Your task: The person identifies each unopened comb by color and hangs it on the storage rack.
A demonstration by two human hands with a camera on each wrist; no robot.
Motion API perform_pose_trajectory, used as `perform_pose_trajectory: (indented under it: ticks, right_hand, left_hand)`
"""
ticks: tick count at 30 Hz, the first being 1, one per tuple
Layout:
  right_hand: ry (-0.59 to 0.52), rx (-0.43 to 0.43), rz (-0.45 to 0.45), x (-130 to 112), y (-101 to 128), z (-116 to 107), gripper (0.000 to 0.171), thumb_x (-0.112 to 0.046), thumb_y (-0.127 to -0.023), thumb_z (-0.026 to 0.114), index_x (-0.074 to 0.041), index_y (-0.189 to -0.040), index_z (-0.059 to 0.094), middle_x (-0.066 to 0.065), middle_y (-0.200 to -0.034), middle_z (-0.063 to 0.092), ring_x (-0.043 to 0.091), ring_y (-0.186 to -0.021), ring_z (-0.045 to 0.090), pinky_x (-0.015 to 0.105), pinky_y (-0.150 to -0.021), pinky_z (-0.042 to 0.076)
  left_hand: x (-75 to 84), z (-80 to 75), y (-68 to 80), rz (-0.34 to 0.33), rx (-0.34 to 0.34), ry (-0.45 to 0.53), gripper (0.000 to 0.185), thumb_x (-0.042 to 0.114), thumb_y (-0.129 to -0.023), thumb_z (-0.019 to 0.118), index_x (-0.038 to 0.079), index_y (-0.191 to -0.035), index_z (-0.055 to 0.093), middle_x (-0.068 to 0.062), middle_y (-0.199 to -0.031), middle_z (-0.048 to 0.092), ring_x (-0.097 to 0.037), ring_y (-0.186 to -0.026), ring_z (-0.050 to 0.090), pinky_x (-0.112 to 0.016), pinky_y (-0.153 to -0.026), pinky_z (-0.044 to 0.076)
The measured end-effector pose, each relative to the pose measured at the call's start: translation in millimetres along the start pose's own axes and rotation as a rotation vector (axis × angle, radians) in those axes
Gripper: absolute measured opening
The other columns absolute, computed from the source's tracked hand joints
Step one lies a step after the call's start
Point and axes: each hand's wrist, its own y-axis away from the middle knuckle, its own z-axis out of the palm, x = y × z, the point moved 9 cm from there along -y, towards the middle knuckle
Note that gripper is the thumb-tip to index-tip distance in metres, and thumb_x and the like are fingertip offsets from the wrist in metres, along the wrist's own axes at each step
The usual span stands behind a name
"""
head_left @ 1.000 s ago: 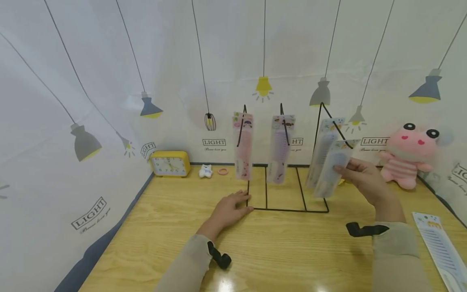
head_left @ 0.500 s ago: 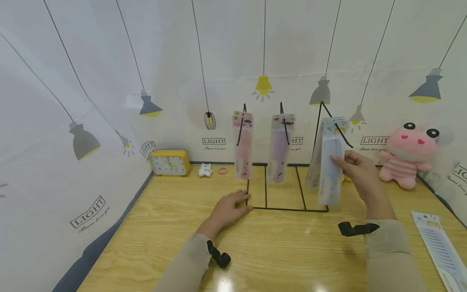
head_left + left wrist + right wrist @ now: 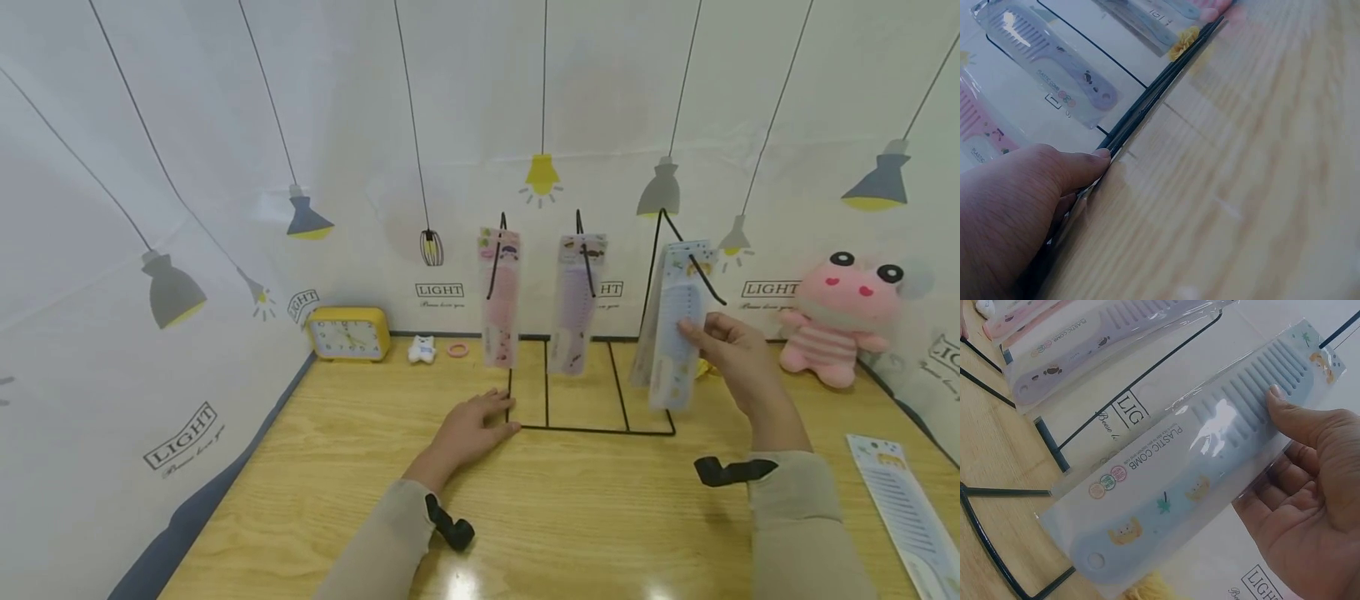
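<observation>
A black wire display rack [image 3: 592, 429] stands on the wooden table [image 3: 570, 517]. Packaged combs hang from its hooks: a pink comb [image 3: 500, 302], a purple comb [image 3: 575, 300] [image 3: 1104, 340], and blue ones on the right hook. My right hand [image 3: 731, 354] pinches the front blue comb packet [image 3: 677, 333] [image 3: 1191, 469] with the thumb across the comb's teeth, the packet hanging on the hook. My left hand [image 3: 472, 429] [image 3: 1029, 206] rests flat on the table, fingers against the rack's base rod [image 3: 1160, 94].
Another blue comb packet [image 3: 903, 508] lies at the table's right edge. A pink plush toy [image 3: 843, 321] sits at the back right. A yellow alarm clock [image 3: 350, 335], a small white figure [image 3: 423, 351] and a pink ring [image 3: 458, 351] stand along the back wall.
My right hand swung the tilted blue comb packet upright and slid it back along the right hook toward the other blue packet. The left hand stayed put.
</observation>
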Motion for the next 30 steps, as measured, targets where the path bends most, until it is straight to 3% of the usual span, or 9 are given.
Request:
perform_pose_trajectory:
  ticks: [13,19,23,25,27,30]
  right_hand:
    - [0.057,-0.002,0.0,9.2,-1.7,-6.0,0.026,-0.027,-0.096,0.07,-0.002,-0.105,0.066,-0.008,-0.094,0.075,0.007,-0.088,0.068,0.019,-0.076,0.056]
    - [0.114,0.006,-0.017,11.1,-1.3,-13.2,0.038,-0.029,-0.099,0.066,-0.004,-0.128,0.064,-0.015,-0.106,0.07,0.004,-0.099,0.065,0.016,-0.083,0.054]
    - [0.25,0.069,-0.057,4.6,4.1,-23.9,0.05,-0.039,-0.101,0.059,-0.006,-0.139,0.058,-0.016,-0.119,0.066,0.004,-0.109,0.06,0.017,-0.09,0.049]
    - [0.305,0.092,-0.05,2.0,7.8,-29.0,0.053,-0.045,-0.102,0.056,-0.009,-0.142,0.057,-0.013,-0.129,0.062,0.008,-0.118,0.055,0.024,-0.098,0.046]
    - [0.375,0.096,-0.035,-1.2,11.5,-32.4,0.055,-0.05,-0.101,0.054,-0.016,-0.144,0.055,-0.008,-0.14,0.057,0.016,-0.127,0.049,0.04,-0.107,0.042]
    - [0.463,0.052,-0.013,-4.5,15.8,-33.9,0.057,-0.055,-0.101,0.051,-0.028,-0.15,0.048,-0.001,-0.154,0.045,0.03,-0.138,0.038,0.064,-0.108,0.034]
  left_hand:
    - [-0.5,-0.1,-1.1,0.007,0.016,-0.002,0.058,0.057,-0.097,0.058,0.026,-0.147,0.055,0.006,-0.158,0.04,-0.018,-0.148,0.031,-0.05,-0.12,0.026]
    - [-1.8,2.0,-0.9,-0.006,0.006,0.001,0.059,0.058,-0.097,0.058,0.027,-0.147,0.054,0.007,-0.158,0.039,-0.019,-0.148,0.031,-0.05,-0.12,0.026]
    - [-0.2,4.3,-0.4,0.011,0.002,0.01,0.059,0.056,-0.097,0.058,0.026,-0.147,0.054,0.006,-0.158,0.04,-0.019,-0.148,0.031,-0.051,-0.12,0.026]
    - [0.5,4.9,-0.1,0.017,0.001,0.011,0.059,0.056,-0.097,0.058,0.025,-0.147,0.054,0.007,-0.157,0.04,-0.019,-0.148,0.031,-0.051,-0.12,0.026]
    - [0.0,5.1,-0.3,0.019,0.004,0.002,0.058,0.056,-0.097,0.058,0.026,-0.147,0.054,0.007,-0.157,0.041,-0.019,-0.148,0.031,-0.051,-0.12,0.026]
    - [0.4,3.1,-0.4,0.015,0.009,-0.003,0.057,0.055,-0.098,0.059,0.026,-0.146,0.055,0.008,-0.157,0.041,-0.018,-0.148,0.031,-0.051,-0.12,0.025]
